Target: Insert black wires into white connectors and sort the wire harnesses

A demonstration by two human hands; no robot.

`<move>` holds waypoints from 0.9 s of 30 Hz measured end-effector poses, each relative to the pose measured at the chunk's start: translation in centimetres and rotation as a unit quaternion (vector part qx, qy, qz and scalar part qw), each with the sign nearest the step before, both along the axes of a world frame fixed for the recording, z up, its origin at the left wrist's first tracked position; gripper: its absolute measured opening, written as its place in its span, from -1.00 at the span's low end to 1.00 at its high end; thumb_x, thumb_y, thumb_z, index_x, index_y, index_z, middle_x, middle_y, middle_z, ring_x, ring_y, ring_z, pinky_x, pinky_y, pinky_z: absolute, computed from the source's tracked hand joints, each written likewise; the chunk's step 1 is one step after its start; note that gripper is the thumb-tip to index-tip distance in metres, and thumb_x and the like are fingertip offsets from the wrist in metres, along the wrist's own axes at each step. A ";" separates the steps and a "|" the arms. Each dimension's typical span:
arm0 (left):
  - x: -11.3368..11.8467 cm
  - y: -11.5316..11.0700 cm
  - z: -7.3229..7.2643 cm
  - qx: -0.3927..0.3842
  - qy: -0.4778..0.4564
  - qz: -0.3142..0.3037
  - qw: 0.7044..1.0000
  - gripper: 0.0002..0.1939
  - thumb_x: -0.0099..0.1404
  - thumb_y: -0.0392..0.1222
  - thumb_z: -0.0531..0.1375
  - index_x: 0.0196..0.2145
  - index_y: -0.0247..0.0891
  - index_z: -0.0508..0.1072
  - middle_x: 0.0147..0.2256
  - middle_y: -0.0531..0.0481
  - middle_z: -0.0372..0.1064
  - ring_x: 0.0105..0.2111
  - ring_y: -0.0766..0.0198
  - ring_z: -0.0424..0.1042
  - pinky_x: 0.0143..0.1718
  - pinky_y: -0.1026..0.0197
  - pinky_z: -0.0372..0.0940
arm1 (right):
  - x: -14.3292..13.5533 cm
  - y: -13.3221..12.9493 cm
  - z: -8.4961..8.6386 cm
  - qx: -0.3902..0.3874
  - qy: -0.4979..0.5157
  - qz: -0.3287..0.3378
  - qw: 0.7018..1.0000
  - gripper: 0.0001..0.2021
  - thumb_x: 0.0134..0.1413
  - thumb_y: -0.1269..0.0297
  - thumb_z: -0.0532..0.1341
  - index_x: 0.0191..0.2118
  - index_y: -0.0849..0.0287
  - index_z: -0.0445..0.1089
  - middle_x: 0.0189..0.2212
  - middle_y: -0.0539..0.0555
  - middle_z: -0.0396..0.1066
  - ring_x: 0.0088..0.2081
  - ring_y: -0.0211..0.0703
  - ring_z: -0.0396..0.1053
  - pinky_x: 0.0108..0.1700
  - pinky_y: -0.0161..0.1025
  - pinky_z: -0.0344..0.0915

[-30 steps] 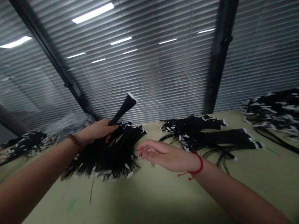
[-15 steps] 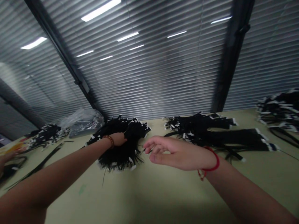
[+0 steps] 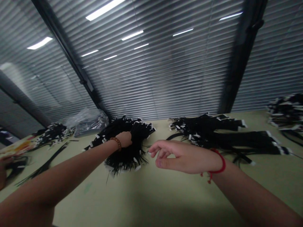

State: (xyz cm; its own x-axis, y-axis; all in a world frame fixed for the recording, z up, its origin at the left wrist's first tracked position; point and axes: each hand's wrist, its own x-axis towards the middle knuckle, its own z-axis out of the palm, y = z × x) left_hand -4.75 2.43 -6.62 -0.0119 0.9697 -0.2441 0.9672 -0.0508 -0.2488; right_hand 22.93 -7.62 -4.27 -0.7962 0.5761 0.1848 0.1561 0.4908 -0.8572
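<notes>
Ideally the left hand (image 3: 124,139), clenched in the strap pile (image 3: 127,142), pulls few strands while the right hand (image 3: 182,154) hovers loose and empty

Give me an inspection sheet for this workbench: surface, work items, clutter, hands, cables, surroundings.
Surface: pale green table, bare in front.
Work items: heap of black strips with white ends at centre.
Clutter: a second pile to the right, a third pile at the far right edge, a small pile to the left, and a clear plastic bag behind it.
Hands: left hand, beaded bracelet at the wrist, rests on the heap, grip hidden; right hand, red string at the wrist, hovers loosely curled, holding nothing.
Cables: nothing seen.
Surroundings: slatted blinds behind the table, with reflected ceiling lights; another person's hand at the left edge.
</notes>
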 end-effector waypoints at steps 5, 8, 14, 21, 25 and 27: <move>-0.1 0.0 1.7 0.026 -0.079 0.034 0.996 -0.67 0.34 -0.10 0.16 0.00 -0.32 0.36 -0.05 -0.15 0.36 -0.13 0.13 0.42 -0.13 -0.02 0.38 | -0.3 0.4 -0.4 -0.011 0.004 0.012 1.000 -0.59 0.16 0.13 0.19 0.02 0.33 0.27 -0.11 0.22 0.41 -0.16 -0.17 0.41 -0.14 -0.21 0.35; -0.1 0.0 4.3 0.020 -0.151 0.060 0.987 -0.73 0.34 -0.09 0.16 -0.11 -0.34 0.40 -0.19 -0.08 0.40 -0.27 0.23 0.43 -0.26 0.10 0.39 | -0.7 1.3 -1.0 -0.038 0.028 0.013 0.999 -0.60 0.16 0.15 0.18 0.01 0.33 0.26 -0.15 0.20 0.42 -0.18 -0.19 0.40 -0.14 -0.19 0.34; 2.2 -2.1 9.1 0.019 -0.380 0.067 0.922 -0.79 0.19 -0.28 0.14 -0.59 -0.31 0.32 -0.64 0.07 0.21 -0.68 0.39 0.17 -0.68 0.33 0.04 | -2.0 3.4 -2.6 -0.151 0.125 -0.076 0.978 -0.68 0.10 0.18 0.25 -0.11 0.31 0.34 -0.24 0.15 0.43 -0.20 -0.21 0.40 -0.10 -0.18 0.32; 7.7 -4.0 10.3 -0.092 -0.673 0.017 0.734 -0.74 0.14 -0.34 0.13 -0.67 -0.30 0.23 -0.66 0.08 0.11 -0.67 0.45 0.13 -0.62 0.40 0.13 | -2.4 4.4 -3.0 -0.278 0.333 -0.073 0.898 -0.51 -0.12 -0.06 0.36 -0.09 0.11 0.38 0.00 0.12 0.37 0.05 -0.07 0.32 0.03 -0.14 0.30; 12.2 -6.0 7.4 -0.231 -0.773 0.009 0.591 -0.68 0.25 -0.27 0.06 -0.65 -0.29 0.18 -0.65 0.11 0.02 -0.68 0.46 0.06 -0.66 0.43 0.10 | -1.7 4.6 -2.3 -0.271 0.442 -0.016 0.855 -0.54 -0.13 -0.14 0.34 -0.17 0.06 0.44 0.03 0.03 0.39 0.04 -0.08 0.35 0.00 -0.16 0.34; 14.3 -7.1 5.4 -0.286 -0.805 0.006 0.519 -0.66 0.27 -0.22 0.05 -0.65 -0.27 0.14 -0.65 0.15 -0.05 -0.70 0.47 -0.01 -0.71 0.45 0.02 | -1.0 4.5 -1.9 -0.262 0.463 -0.025 0.847 -0.56 -0.15 -0.10 0.36 -0.18 0.06 0.42 -0.04 0.00 0.44 0.04 -0.08 0.36 -0.04 -0.19 0.37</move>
